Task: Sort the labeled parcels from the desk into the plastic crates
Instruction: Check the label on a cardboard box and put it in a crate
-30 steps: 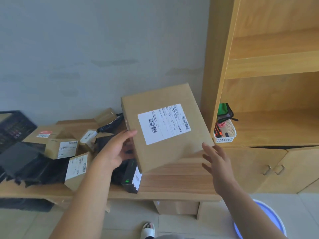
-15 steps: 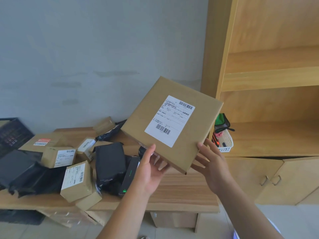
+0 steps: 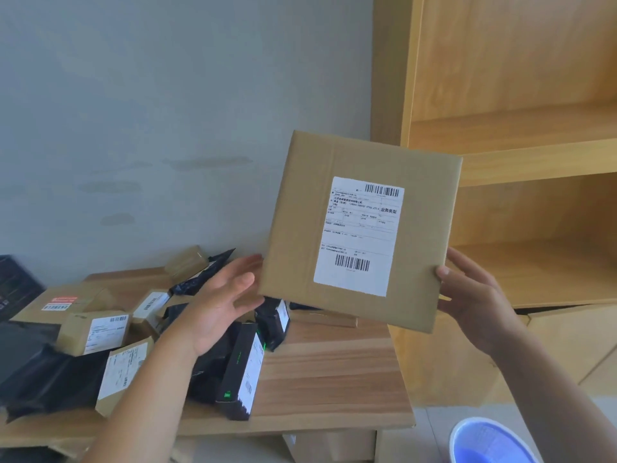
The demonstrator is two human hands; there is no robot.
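Flat cardboard parcel [image 3: 359, 228] held up above the counter [image 3: 327, 372], white label facing camera. Right hand [image 3: 474, 295] grips its lower right edge, thumb in front, fingers behind. Left hand [image 3: 220, 302] open, fingers spread, thumb touching lower left edge. Other parcels [image 3: 100, 329] piled on counter, left.

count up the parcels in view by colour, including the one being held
brown cardboard boxes: 7 (1 held up, 6 on the desk)
black bags: about 4, they overlap
black box: 1
total: about 12
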